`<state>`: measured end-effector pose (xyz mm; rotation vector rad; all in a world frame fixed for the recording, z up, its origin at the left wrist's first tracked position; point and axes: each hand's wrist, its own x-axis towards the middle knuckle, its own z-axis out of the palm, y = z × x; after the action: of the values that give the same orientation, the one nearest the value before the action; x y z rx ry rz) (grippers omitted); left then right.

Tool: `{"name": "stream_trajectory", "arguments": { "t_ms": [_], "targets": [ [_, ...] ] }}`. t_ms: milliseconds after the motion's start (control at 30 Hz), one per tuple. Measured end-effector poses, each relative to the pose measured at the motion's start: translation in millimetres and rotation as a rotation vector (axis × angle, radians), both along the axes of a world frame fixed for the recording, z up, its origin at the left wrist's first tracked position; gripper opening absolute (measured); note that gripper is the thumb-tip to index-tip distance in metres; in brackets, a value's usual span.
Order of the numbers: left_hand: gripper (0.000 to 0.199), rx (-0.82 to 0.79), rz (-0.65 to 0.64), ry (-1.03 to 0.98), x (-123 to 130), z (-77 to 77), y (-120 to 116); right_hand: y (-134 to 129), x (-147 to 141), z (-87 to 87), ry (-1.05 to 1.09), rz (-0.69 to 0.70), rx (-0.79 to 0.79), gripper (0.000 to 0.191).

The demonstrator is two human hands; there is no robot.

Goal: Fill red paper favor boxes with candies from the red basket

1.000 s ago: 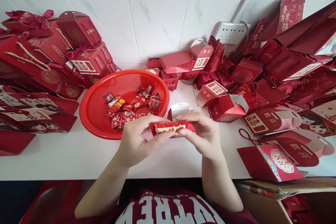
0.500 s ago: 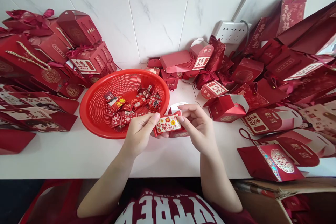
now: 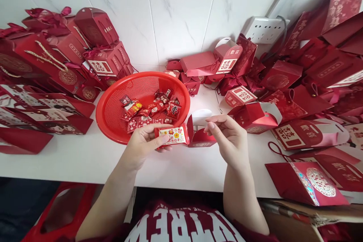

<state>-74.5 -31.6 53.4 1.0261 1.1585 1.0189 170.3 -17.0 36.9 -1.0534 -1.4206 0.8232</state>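
In my left hand [image 3: 144, 140] is a wrapped sweet [image 3: 177, 137], a red and white packet with flower prints, pinched between thumb and fingers. Just behind it stands a small open red gift box [image 3: 200, 140] with a white inner flap raised. My right hand [image 3: 227, 134] is at the right side of this box, its fingers curled in toward the thumb; what they hold, if anything, is hidden. A red plastic basket [image 3: 106, 111] stands behind my left hand, with several wrapped sweets [image 3: 144, 110] heaped on its right side.
Red gift boxes [image 3: 99, 64] are stacked at the left. More boxes [image 3: 252, 117] crowd the right side and the wall. A power strip [image 3: 265, 30] is fixed to the tiled wall. Below the table's front edge are a red stool [image 3: 61, 211] and a cardboard box [image 3: 286, 223].
My right hand has let go of the sweet's right end and moved right, to the open box. My left hand keeps the sweet, now lower and further left. The view has shifted slightly.
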Motion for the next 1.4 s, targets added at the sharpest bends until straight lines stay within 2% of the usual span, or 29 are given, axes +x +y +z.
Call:
{"name": "stream_trajectory", "arguments": {
  "t_ms": [200,267,367,567,833,933,1067,1200,1300,1400],
  "targets": [
    [0.045,0.173,0.301,0.194,-40,19.3,8,2,3,-2.7,-0.014,-0.021,0.014,0.012],
    [0.047,0.2,0.376,0.194,-50,26.2,14,3,6,-3.4,-0.018,-0.034,0.007,0.013],
    [0.047,0.175,0.414,0.113,-59,31.7,24,5,8,-4.3,-0.029,-0.053,-0.008,0.014],
    [0.035,0.126,0.351,-0.061,-63,27.9,42,8,12,-2.4,-0.069,-0.064,-0.015,0.016],
    [0.04,0.137,0.354,0.005,-60,24.8,50,9,13,-4.6,-0.084,-0.05,-0.015,0.014],
    [0.039,0.129,0.331,0.027,-56,26.7,51,9,11,-1.5,-0.14,-0.049,0.032,0.011],
    [0.038,0.093,0.223,0.029,-41,29.5,49,9,0,13.7,-0.295,0.016,0.194,0.011],
    [0.037,0.073,0.083,0.098,-16,33.3,44,13,-18,28.8,-0.451,0.139,0.42,0.033],
    [0.034,0.08,-0.024,0.117,0,36.2,40,20,-28,30.3,-0.547,0.137,0.504,0.048],
    [0.033,0.075,-0.121,0.086,8,36.4,39,26,-31,25.5,-0.531,0.148,0.51,0.043]
  ]
}}
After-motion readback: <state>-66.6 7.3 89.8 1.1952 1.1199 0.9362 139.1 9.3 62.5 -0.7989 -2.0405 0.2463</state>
